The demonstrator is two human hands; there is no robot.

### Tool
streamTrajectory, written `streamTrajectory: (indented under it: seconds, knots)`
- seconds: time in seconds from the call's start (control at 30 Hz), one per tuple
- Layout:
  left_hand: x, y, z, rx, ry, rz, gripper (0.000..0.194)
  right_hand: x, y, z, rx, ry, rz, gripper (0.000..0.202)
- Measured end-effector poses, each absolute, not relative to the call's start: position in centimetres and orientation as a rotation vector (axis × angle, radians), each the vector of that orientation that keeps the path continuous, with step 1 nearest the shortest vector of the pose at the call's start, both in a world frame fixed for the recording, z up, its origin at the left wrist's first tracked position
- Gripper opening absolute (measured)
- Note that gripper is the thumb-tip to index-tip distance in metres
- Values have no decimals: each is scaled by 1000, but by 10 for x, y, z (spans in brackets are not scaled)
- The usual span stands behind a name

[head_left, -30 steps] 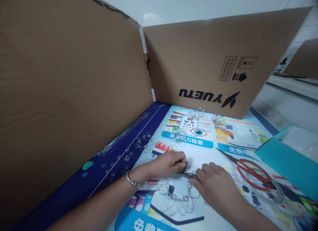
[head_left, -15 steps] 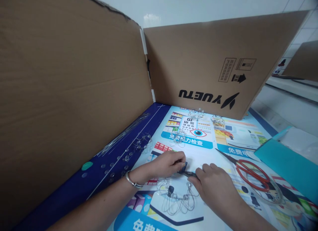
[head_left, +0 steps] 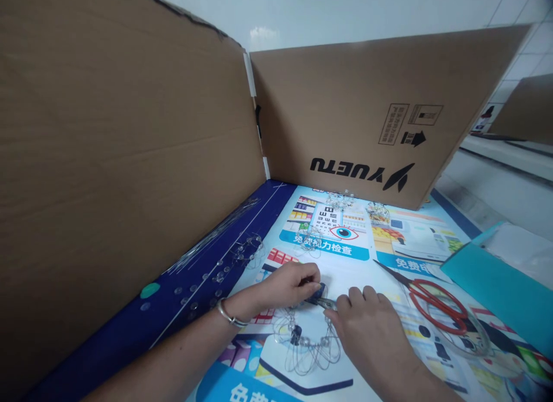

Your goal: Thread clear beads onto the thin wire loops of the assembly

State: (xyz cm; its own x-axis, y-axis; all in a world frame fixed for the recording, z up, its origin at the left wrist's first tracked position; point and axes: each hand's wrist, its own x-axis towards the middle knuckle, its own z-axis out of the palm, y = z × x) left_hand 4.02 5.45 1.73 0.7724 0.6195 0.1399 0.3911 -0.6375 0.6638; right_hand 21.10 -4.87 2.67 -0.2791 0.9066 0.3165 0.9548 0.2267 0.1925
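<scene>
My left hand, with a silver bangle at the wrist, pinches one end of a looped wire and clear bead piece. My right hand is closed on small pliers, whose dark jaws meet the work at my left fingertips. The wire loops hang from there and spread on the printed sheet below both hands. A dark bit sits on the beaded ring's left side. What exactly lies between my left fingertips is hidden.
Red-handled scissors lie right, beside a teal box. Loose clear beads and thin wires rest on the blue strip at left. More beaded wire pieces lie ahead. Cardboard panels stand behind and left.
My right hand and the pliers have shifted slightly, with the right fingers a little more raised. The beaded piece has moved slightly left. My left hand keeps its pinch.
</scene>
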Motion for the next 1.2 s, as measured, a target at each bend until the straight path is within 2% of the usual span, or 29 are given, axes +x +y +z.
streamTrajectory:
  seconds: [0.7, 1.2]
  knots:
    - [40, 58, 11, 2193, 678, 516, 6, 228, -37, 20, -1770, -2384, -357, 21]
    - [40, 59, 7, 2152, 738, 532, 3, 231, -35, 14, -1658, -2418, -458, 22]
